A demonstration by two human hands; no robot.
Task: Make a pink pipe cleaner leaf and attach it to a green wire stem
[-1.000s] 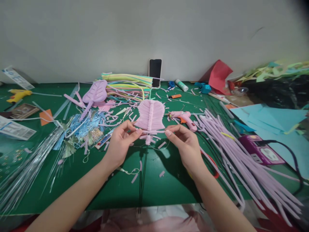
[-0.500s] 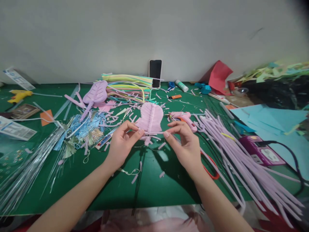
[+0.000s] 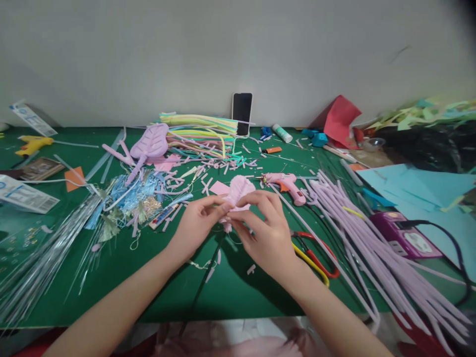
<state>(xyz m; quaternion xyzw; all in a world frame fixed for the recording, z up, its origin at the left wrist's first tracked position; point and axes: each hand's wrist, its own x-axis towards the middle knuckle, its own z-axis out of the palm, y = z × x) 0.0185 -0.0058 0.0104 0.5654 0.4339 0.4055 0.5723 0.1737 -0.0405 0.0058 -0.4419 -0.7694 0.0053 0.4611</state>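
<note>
My left hand (image 3: 195,225) and my right hand (image 3: 264,233) meet over the green table (image 3: 111,267), both pinching a small pink leaf (image 3: 240,191) made of pipe cleaners. The right fingers curl over the leaf's lower part and hide it. A thin dark wire stem (image 3: 203,285) runs from under the hands toward the table's near edge. A finished lilac pipe-cleaner leaf (image 3: 148,144) lies at the back left.
A pink glue gun (image 3: 284,183) lies just behind my right hand, red-and-yellow scissors (image 3: 316,258) beside my right wrist. Several long lilac pipe cleaners (image 3: 375,248) fan out at right. Coloured pipe cleaners (image 3: 199,131), a phone (image 3: 241,113), blue paper sheets (image 3: 416,186) and foil strips (image 3: 44,258) surround the hands.
My hands have come together; the right hand moved left over the leaf. The leaf now looks smaller and folded between the fingers. The scissors have come into view.
</note>
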